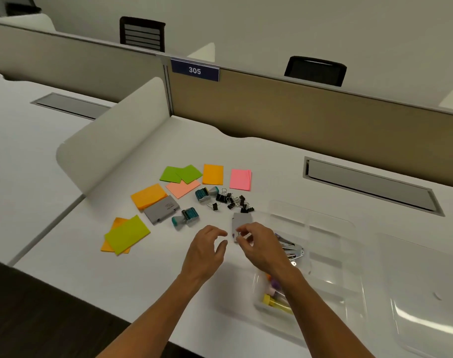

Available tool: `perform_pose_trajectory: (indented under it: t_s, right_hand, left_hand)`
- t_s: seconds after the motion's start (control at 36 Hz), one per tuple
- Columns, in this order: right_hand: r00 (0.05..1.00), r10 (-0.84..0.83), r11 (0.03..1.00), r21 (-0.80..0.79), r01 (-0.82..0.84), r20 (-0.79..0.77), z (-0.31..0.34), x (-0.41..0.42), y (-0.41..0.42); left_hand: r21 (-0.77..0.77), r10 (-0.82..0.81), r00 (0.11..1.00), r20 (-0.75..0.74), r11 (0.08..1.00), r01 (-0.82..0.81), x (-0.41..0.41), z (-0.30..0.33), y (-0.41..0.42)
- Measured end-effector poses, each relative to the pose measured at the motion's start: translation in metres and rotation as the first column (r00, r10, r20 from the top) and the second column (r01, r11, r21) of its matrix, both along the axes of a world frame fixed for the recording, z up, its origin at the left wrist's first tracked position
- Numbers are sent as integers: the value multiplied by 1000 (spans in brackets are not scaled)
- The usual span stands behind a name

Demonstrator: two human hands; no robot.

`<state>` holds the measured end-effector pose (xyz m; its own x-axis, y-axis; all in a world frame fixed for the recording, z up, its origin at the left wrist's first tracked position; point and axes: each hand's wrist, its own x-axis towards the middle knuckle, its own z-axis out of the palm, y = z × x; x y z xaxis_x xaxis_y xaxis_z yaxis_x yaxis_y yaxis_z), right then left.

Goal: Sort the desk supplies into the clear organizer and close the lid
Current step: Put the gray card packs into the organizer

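Observation:
My right hand [256,241] pinches a small grey case [241,221] just left of the clear organizer [331,244]. Beside it, my left hand [207,250] hovers with fingers apart, holding nothing. The organizer holds metal clips [293,250] in one compartment and coloured markers [271,298] in a near one, partly hidden by my right arm. Its clear lid [426,293] lies to the right. Loose on the desk are black binder clips [233,201], two teal stamps [204,194] [185,218], another grey case [162,209] and several sticky-note pads, such as the pink pad [240,179].
A curved white divider [111,148] borders the desk on the left. A tan partition [310,112] with a 305 sign runs along the back. A grey cable hatch [370,186] sits behind the organizer. The desk's front edge is near my elbows.

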<state>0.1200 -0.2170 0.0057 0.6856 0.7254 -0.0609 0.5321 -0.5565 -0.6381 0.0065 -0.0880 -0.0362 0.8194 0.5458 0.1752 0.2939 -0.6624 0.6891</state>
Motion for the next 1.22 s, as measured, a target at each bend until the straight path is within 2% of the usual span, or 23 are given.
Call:
perform_pose_trajectory:
  t_s: [0.33,0.5,0.64,0.89,1.03,1.22]
  right_hand:
    - [998,55,995,-76,-57,-25,-14,-6,29]
    - [998,32,985,-168,-40,-51,-24,-6,40]
    - [998,-15,987,-160,6,-56,-31,-5,51]
    - [992,-118,953,-284,100,-47,-44,-2,67]
    - [987,-161,903,-404,144,-7,-50,-1,73]
    - [975,-223,876,-440,196,-9,-56,-1,76]
  left_hand:
    - [-59,91,995,-33,994,-93,-17,-10,40]
    - [-87,143,989,-43,985,-147,-27,-14,70]
    - [-92,223,975,1,971,-222,-32,-9,104]
    - [-150,329,934,-139,925,-348,-29,-11,159]
    - [-97,289,927,-240,943,-319,-25,-21,175]
    - [23,250,929,-274,967,-254,-22,-33,184]
